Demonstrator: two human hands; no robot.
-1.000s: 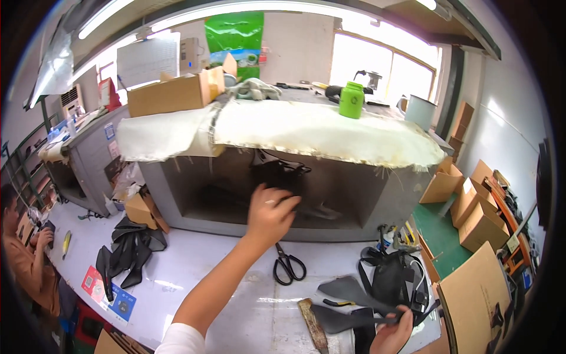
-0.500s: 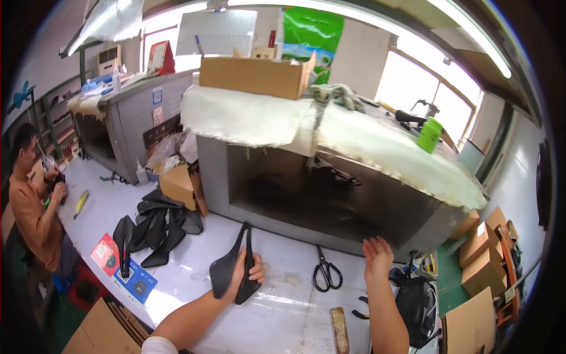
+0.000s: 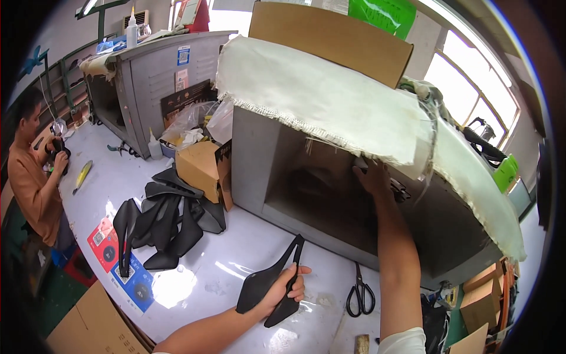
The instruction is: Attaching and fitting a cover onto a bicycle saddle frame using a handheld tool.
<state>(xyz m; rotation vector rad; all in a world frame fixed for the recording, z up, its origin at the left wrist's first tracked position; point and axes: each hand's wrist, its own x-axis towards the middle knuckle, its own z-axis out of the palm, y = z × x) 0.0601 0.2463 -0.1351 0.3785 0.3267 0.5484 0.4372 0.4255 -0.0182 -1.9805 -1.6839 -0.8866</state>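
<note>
Gap between left hand (image 3: 278,292) and scissors (image 3: 359,285)

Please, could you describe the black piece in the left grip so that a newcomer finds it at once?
Find the nearer grey cabinet. Before it, between the black heap and the scissors, is the V-shaped black piece. Unlike the heap, it is held, by the left grip.

Bright window (image 3: 475,64) at upper right, pale wall (image 3: 422,42) beside it, green floor (image 3: 457,318) below.

Workshop: scissors (image 3: 359,282), heaped black pieces (image 3: 187,233), metal housing (image 3: 250,154), cardboard boxes (image 3: 196,169).
</note>
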